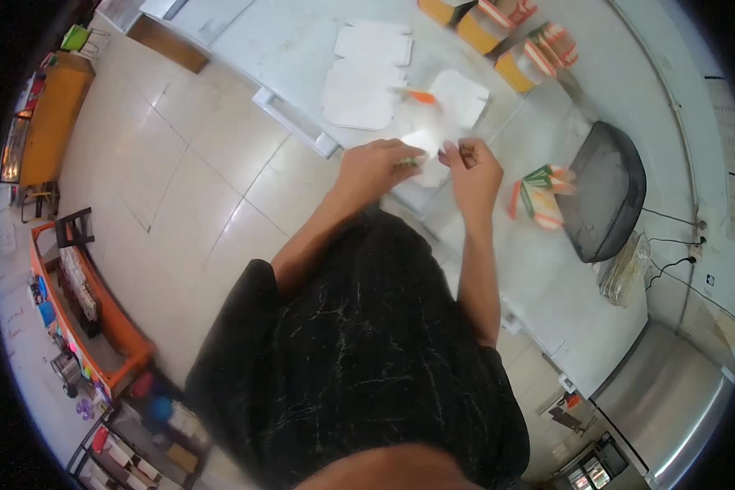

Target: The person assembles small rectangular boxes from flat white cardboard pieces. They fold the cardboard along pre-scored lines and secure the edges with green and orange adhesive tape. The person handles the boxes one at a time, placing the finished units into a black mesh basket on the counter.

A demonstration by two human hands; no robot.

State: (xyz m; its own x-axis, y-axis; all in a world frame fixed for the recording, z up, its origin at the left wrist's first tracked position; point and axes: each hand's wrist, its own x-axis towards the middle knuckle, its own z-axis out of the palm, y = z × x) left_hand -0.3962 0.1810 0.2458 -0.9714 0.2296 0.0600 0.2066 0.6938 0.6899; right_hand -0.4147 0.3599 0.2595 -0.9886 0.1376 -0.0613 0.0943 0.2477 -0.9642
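1. Left hand (382, 170): fingers bent, fingertips pinching the near-left edge of a white carton piece (427, 145). A green-patterned bit shows at the fingertips.
2. Right hand (472, 167): thumb and forefinger brought together at the carton piece's right edge, seemingly gripping it; exact contact blurred.
3. Carton piece: thin, smooth, pale card; between both hands, above the worktop's near edge. Outline smeared. One orange patch (421, 96) at its far end.
4. Flat white blank (358, 94): one, matte, two broad panels joined at a crease, notched corners. Lies beyond the left hand.
5. Second white panel (464, 91): one, angular, just beyond the held piece; cannot tell whether joined to it.
6. Printed cartons (514, 73): at least three in a row at the far edge, boxy, yellow sides, red-and-white upper parts.
7. Printed card (541, 200): orange, white and green, angular flaps, right of the right hand; count unclear.
8. Dark-rimmed object (600, 192): one, rounded outline, grey face; kind uncertain. Just beside it, a bundle of thin pale sheets (623, 273), layered, uncounted.
9. Worktop (290, 49): pale, smooth, faintly marked. Floor (212, 175): glossy cream tiles, thin joints.
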